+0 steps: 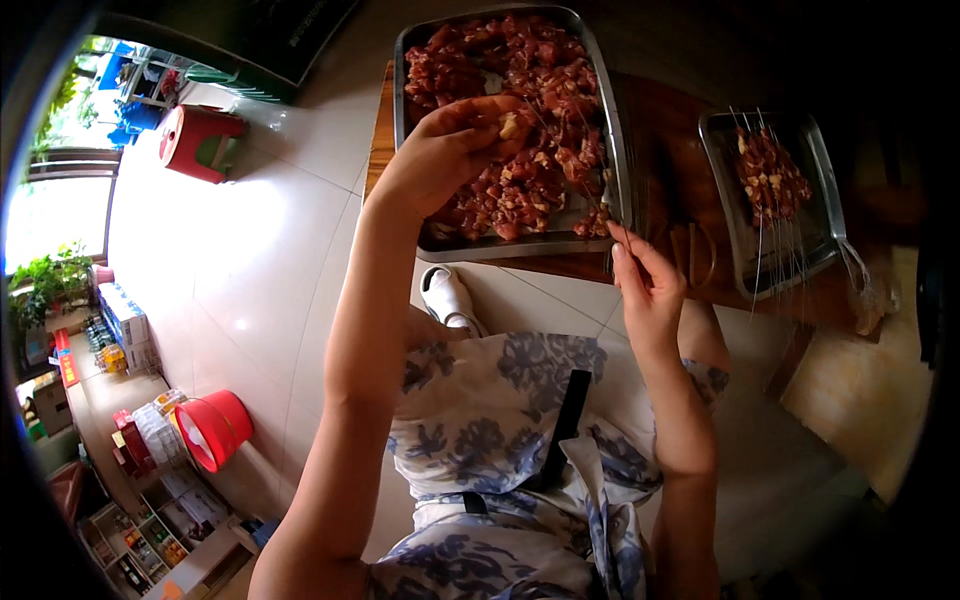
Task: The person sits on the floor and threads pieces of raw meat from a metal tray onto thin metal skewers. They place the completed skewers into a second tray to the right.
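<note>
A large metal tray [615,130] in front of me is spread with small pieces of raw red meat [510,200]. Over its middle, my left hand [465,145] pinches a piece of meat with pale yellow fat [510,126]. At the tray's near right corner, the fingertips of my right hand [650,285] are closed on a thin skewer [570,180], which slants up and left toward my left hand. How much meat is on this skewer is hard to make out against the pile.
On the wooden table [665,150], a smaller metal tray [740,255] at right holds several loaded skewers [770,180]. A clear plastic bag [868,290] lies beside it. A red stool [200,145] and a red bucket [215,430] stand on the tiled floor at left, near shelves of goods.
</note>
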`<state>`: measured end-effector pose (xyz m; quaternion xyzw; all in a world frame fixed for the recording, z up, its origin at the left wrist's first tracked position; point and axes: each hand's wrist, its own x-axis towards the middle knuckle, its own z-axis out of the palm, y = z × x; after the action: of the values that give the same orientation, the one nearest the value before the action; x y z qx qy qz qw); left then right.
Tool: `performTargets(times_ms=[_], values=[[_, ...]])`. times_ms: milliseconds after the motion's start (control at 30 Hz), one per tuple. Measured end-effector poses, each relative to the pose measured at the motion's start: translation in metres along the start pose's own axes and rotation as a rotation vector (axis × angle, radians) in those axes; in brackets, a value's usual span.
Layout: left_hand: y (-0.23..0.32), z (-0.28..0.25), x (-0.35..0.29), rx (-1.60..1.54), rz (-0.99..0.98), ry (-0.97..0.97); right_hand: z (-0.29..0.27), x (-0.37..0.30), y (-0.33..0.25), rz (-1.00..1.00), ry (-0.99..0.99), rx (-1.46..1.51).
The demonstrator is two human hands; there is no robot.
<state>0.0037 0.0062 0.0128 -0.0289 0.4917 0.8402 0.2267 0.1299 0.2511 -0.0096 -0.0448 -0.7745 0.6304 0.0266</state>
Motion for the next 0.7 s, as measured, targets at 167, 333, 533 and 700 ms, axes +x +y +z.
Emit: performTargets(times_ms=[167, 333, 533, 700], values=[[0.004, 0.004, -0.003, -0.061, 0.098, 0.061, 0.007, -0.003, -0.009, -0.074, -0.052, -0.081], [0.006, 0.005, -0.002, -0.157, 0.159, 0.016, 0.012, -0.005, -0.011, -0.098, -0.066, -0.096], [0.0, 0.008, 0.004, -0.232, 0.209, 0.113, 0.016, -0.006, -0.011, -0.088, -0.045, -0.095], [-0.003, 0.012, 0.003, -0.185, 0.189, 0.14, 0.016, -0.005, -0.014, -0.089, -0.042, -0.076]])
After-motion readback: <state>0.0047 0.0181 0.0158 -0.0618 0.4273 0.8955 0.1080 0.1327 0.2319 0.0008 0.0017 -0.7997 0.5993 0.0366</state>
